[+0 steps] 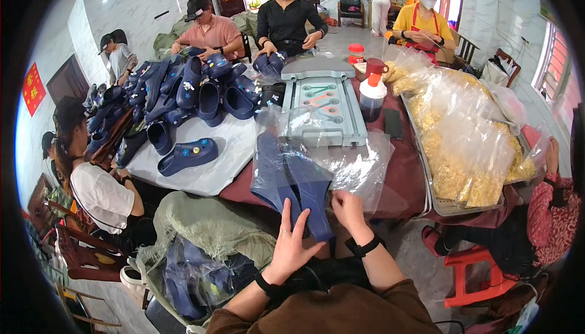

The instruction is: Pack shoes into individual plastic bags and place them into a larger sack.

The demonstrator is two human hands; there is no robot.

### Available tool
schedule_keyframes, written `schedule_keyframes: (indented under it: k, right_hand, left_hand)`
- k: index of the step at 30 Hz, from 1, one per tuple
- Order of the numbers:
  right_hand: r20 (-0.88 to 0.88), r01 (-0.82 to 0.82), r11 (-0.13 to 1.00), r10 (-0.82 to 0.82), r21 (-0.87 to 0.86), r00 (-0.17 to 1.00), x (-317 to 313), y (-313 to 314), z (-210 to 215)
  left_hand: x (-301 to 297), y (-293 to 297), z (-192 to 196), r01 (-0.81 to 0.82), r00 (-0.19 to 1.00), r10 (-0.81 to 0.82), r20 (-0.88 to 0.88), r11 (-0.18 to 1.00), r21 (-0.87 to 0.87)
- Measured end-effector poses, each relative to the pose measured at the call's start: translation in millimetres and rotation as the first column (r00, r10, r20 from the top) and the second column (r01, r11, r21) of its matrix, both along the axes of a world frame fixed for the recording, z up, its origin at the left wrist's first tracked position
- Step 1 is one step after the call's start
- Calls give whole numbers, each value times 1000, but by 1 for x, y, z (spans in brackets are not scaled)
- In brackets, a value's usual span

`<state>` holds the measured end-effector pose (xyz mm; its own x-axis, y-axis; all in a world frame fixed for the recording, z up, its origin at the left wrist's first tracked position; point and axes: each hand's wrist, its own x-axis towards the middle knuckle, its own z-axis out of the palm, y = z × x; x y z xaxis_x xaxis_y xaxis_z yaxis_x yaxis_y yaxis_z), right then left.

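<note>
A pair of navy blue clogs in a clear plastic bag (292, 178) lies at the table's near edge, soles up. My left hand (291, 244) rests flat with fingers spread against the near end of the bagged clogs. My right hand (348, 211) pinches the bag's edge at the heel of the right clog. More clear plastic film (356, 163) spreads just beyond my right hand. A grey plastic tray-like jig (323, 105) with coloured marks sits behind the bag.
A heap of navy clogs (195, 93) with charms covers the table's left, one decorated clog (187, 155) apart on white foam. Bags of yellow pieces (463, 145) fill a metal tray on the right. A bottle (372, 97) and red cup (375, 67) stand mid-table. Several people sit around; sacks of clogs (195, 273) lie lower left.
</note>
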<state>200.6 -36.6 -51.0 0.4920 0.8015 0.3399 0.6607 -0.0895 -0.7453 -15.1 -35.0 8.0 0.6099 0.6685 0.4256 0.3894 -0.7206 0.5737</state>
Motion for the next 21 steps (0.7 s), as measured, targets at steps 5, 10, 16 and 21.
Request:
schedule_keyframes:
  k: [5,10,16,21]
  right_hand:
    - [-135,-152,988,156,40,978,1,-21,-2]
    - [-305,-56,969,131,242,943,-13,-34,10]
    - [130,-331,917,308,222,942,-30,-55,69]
    - [232,-342,939,343,-46,910,-65,-48,67]
  left_hand:
    - [11,13,-4,-43,998,43,43,999,-20]
    - [2,26,1,117,992,-116,49,993,-4]
    - [-31,92,-14,-442,814,484,321,875,-199]
    - [-44,146,-56,-434,868,488,85,832,-346]
